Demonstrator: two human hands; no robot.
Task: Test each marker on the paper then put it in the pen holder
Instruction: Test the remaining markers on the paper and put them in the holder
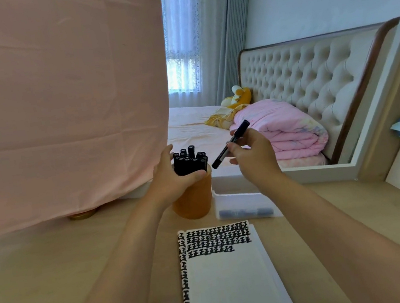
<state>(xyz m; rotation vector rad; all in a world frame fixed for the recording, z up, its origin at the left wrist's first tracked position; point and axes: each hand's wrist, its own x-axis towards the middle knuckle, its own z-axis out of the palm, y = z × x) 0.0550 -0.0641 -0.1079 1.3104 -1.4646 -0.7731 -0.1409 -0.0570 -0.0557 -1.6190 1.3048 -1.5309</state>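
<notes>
Reading left to right: pink cloth (57, 107) hangs over the left of the desk (56, 276), not in play.

Your left hand (172, 179) wraps the top of the orange pen holder (193, 201), thumb across the near rim and fingers curled round the far side, bracing it on the desk. The holder is packed with black markers (189, 159) standing on end, so there looks to be little spare room.

In front of it the paper pad (226, 282) lies flat. Its top rows are filled with black test marks (217, 239) and the lower part is blank.

Just right of the holder, the marker (230, 144) you're working is in the air, tilted, with its low end aimed at the holder mouth but apart from it. Your right hand (253, 153) pinches it mid-barrel between thumb and fingertips. Can't tell whether the cap is on.

My read: you're at the drop-in step.

Handling:
- **Marker:** it should be a light, stiff plastic tube with a smooth barrel that can roll in a two-finger pinch.
- **Where to hold:** pinch at mid-barrel or slightly higher, so the low end is free to thread a gap in the bundle.
- **Force:** don't push, since a full holder likely tips easily. Brace it with your left hand.

A clear plastic box (245, 212) with bluish markers inside sits beside the holder, under your right wrist.
</notes>
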